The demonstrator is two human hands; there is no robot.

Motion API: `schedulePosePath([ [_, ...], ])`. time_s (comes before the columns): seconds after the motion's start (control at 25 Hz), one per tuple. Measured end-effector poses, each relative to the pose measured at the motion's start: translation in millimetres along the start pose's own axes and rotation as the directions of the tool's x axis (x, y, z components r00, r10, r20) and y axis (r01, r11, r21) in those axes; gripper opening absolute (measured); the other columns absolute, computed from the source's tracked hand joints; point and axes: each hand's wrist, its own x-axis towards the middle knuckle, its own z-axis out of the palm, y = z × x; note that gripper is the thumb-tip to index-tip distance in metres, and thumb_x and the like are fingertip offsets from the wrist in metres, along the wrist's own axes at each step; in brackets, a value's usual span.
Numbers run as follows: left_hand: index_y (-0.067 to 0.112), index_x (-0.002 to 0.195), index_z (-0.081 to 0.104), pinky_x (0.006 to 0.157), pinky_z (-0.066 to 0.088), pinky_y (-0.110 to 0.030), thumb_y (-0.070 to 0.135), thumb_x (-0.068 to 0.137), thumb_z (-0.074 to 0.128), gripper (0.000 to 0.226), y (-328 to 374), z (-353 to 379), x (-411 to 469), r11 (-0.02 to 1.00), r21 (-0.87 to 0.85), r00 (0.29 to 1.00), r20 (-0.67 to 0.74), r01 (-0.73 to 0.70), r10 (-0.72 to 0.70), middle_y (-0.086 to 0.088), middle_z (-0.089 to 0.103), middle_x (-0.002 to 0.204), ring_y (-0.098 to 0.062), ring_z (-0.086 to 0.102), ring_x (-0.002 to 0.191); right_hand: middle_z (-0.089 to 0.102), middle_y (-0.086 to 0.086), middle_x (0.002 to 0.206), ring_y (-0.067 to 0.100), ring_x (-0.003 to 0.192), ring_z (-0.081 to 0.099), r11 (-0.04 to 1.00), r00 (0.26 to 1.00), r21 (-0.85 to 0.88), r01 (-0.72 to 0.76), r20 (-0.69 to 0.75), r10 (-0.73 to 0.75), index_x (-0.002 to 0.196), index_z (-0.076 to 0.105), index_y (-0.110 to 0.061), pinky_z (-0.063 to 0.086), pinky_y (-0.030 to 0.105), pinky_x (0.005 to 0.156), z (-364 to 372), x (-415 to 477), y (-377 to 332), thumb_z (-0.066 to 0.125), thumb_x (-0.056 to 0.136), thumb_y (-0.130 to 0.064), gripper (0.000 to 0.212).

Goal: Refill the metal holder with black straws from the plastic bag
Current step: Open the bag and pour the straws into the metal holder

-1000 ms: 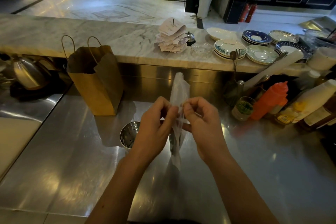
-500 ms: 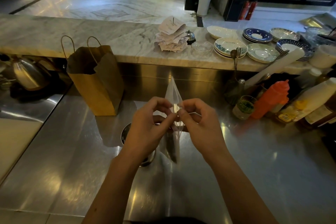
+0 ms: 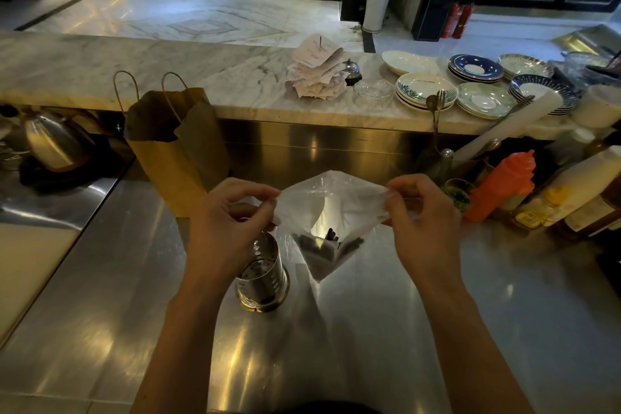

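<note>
left hand [image 3: 232, 228] fingers pinch plastic bag [image 3: 331, 208] | right hand [image 3: 421, 225] fingers pinch opposite edge | black straws [image 3: 324, 247] inside | metal holder [image 3: 263, 274] on table [image 3: 504, 312]

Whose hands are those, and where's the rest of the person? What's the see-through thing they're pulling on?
This picture comes from a camera worn on the person's head, looking down, so you only see arms. The left hand and right hand each pinch an edge of a clear plastic bag, holding its mouth open. Black straws sit at its bottom. Beside it, a metal holder with little holes stands on the shiny steel counter. A brown paper bag stands behind, an orange squeeze bottle is off to the right, and plates are stacked farther back.
</note>
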Motion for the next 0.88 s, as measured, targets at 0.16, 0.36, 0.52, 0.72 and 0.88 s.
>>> schedulePosePath([
  [0.16, 0.020, 0.104, 0.066, 0.073, 0.062, -0.034, 0.017, 0.084, 0.071, 0.020, 1, 10, -4, 0.991, -0.122, 0.996, -0.060, 0.055, -0.063, -0.003, 0.068, 0.099, -0.011, 0.072, 0.078, 0.064, -0.014, 0.089, 0.007, 0.081, 0.068, 0.994, 1.000, 0.113, -0.001, 0.011, -0.001, 0.097, 0.061, -0.025, 0.060, 0.028, 0.069, 2, -6, -8, 0.058, 0.094, -0.015, 0.010],
  [0.36, 0.043, 0.148, 0.019, 0.105, 0.044, -0.030, 0.052, 0.049, 0.088, 0.121, -31, 27, -25, 0.951, -0.257, 0.936, 0.345, 0.170, -0.074, 0.022, 0.037, 0.147, 0.000, 0.042, 0.134, 0.065, -0.003, 0.086, 0.013, 0.082, 0.070, 0.942, 0.996, 0.323, -0.091, 0.032, 0.085, 0.101, 0.059, -0.020, 0.061, 0.038, 0.071, 6, -8, -27, 0.063, 0.091, -0.013, 0.013],
  [0.52, 0.029, 0.153, 0.008, 0.113, 0.032, -0.019, 0.053, 0.045, 0.090, 0.138, -55, 56, -46, 0.992, -0.023, 0.870, 0.482, 0.126, -0.100, 0.013, 0.025, 0.157, 0.001, 0.029, 0.141, 0.065, 0.003, 0.093, 0.017, 0.090, 0.070, 0.863, 0.979, 0.463, -0.200, 0.116, 0.165, 0.114, 0.052, -0.019, 0.061, 0.042, 0.077, 10, -2, -43, 0.064, 0.089, -0.007, 0.030],
  [0.72, 0.029, 0.091, 0.059, 0.080, 0.047, -0.004, 0.042, 0.064, 0.081, 0.037, -43, 81, -51, 0.934, -0.100, 0.926, 0.203, 0.344, -0.320, 0.018, 0.060, 0.088, 0.017, 0.060, 0.077, 0.063, 0.012, 0.105, 0.022, 0.098, 0.069, 0.750, 0.940, 0.578, -0.320, 0.295, 0.174, 0.119, 0.051, -0.017, 0.060, 0.044, 0.079, 14, -7, -60, 0.063, 0.087, -0.001, 0.038],
  [0.88, 0.009, 0.096, 0.062, 0.070, 0.050, -0.007, 0.006, 0.082, 0.071, 0.016, -44, 77, -39, 0.894, -0.335, 0.952, 0.034, 0.297, -0.304, 0.008, 0.069, 0.080, 0.000, 0.069, 0.084, 0.063, 0.014, 0.108, 0.022, 0.099, 0.068, 0.756, 0.928, 0.582, -0.298, 0.363, 0.087, 0.121, 0.051, -0.016, 0.060, 0.039, 0.078, 13, -5, -64, 0.063, 0.088, -0.007, 0.035],
])
